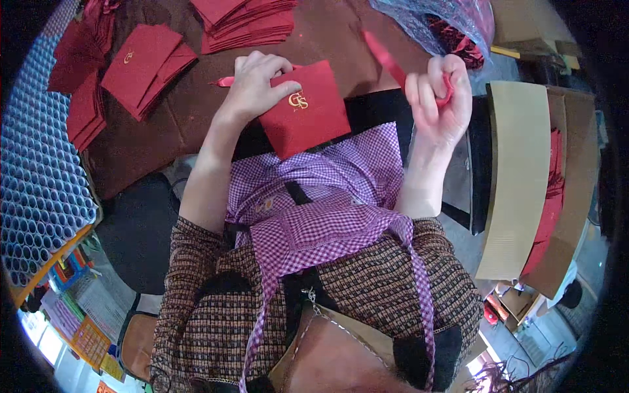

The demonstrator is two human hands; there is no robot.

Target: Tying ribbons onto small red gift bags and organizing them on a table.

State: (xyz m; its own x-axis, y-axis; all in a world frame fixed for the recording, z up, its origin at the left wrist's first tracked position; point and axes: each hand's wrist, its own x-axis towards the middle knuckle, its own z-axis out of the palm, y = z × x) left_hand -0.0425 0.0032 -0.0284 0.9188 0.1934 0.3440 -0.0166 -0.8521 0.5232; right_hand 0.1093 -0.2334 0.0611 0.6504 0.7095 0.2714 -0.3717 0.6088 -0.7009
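Note:
My left hand point(259, 85) presses a red square envelope point(314, 128) with a gold monogram at the table's near edge. The thumb lies on its face, and the fingers curl over its far side. A short red ribbon end point(225, 82) sticks out to the left of that hand. Off to the right, my right hand point(440, 98) is raised and closed around a red ribbon point(383, 57). The ribbon's loose length runs up and left from the fist, slightly blurred. Part of it is bunched inside the fingers.
Red envelope stacks point(147, 72) lie on the brown tabletop point(187, 98) at the left, with another pile point(249, 29) at the back. A clear plastic bag point(426, 26) of red material sits back right. Right stands a cardboard box point(514, 177) holding red pieces; left, bluish tubes point(39, 164).

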